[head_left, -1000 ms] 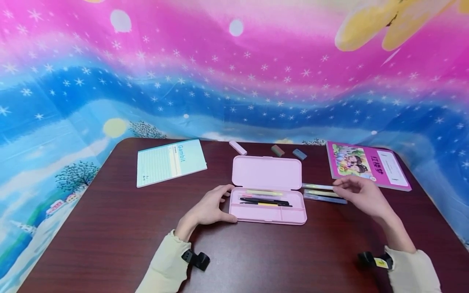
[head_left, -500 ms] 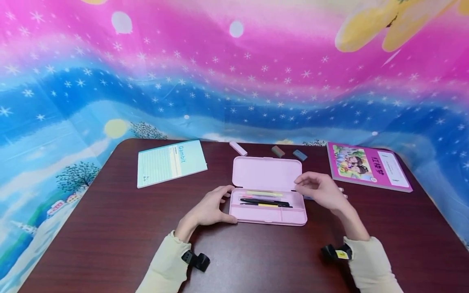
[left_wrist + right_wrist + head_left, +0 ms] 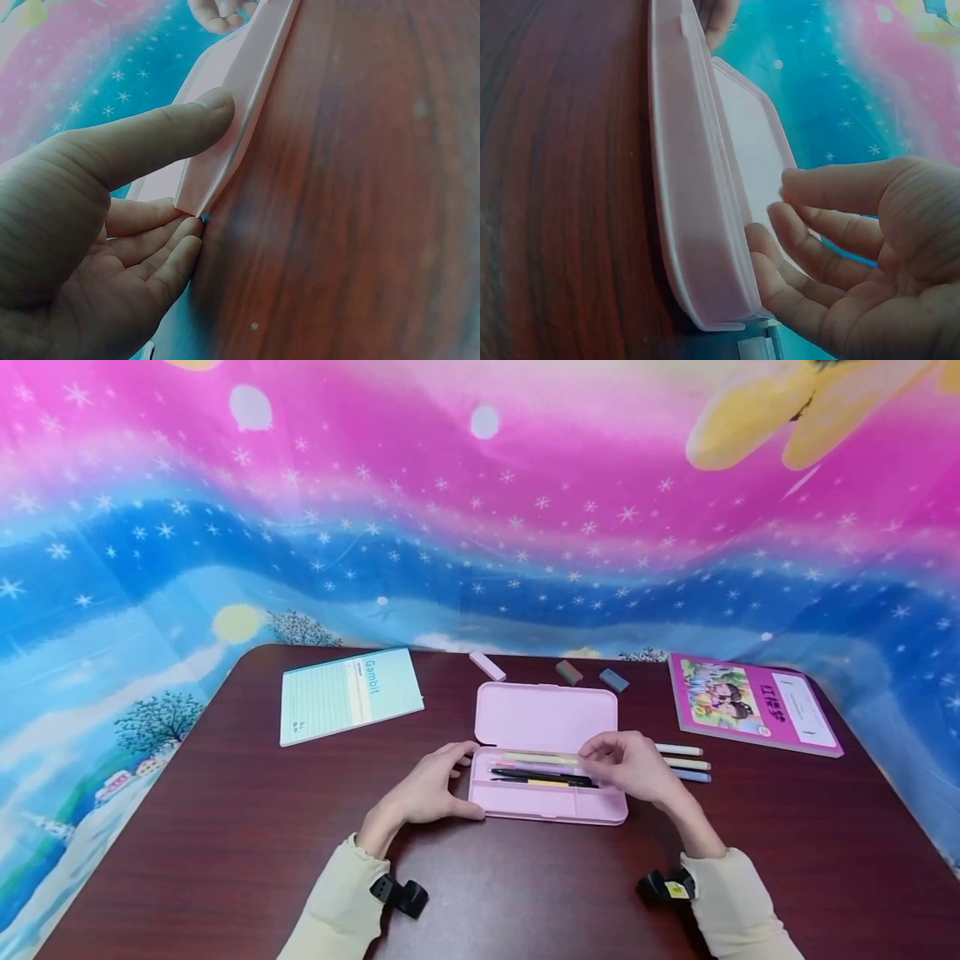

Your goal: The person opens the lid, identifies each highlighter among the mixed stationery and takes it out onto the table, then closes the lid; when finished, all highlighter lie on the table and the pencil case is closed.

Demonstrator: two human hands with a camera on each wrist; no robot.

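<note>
A pink pencil case (image 3: 525,810) lies open on the table, its lid (image 3: 546,714) folded back. In its long compartment are a yellow pen (image 3: 525,757), a pinkish pen and two black pens (image 3: 540,774), one with a yellow section. My left hand (image 3: 422,787) holds the case's left end, thumb on the front wall (image 3: 236,139), fingers around the end. My right hand (image 3: 626,766) is over the case's right end, above the pens' ends. In the right wrist view its fingers (image 3: 795,232) are loosely bent, thumb near the index fingertip, with nothing visible between them.
Several capped pens (image 3: 690,765) lie right of the case, partly hidden behind the right hand. Behind the case are a pink eraser (image 3: 487,666), a brown-green one (image 3: 568,672) and a blue one (image 3: 614,680). A notebook (image 3: 352,696) lies left, a pink book (image 3: 753,703) right.
My right hand has moved left from the pens beside the case to above the case's right end. My left hand has stayed on the case.
</note>
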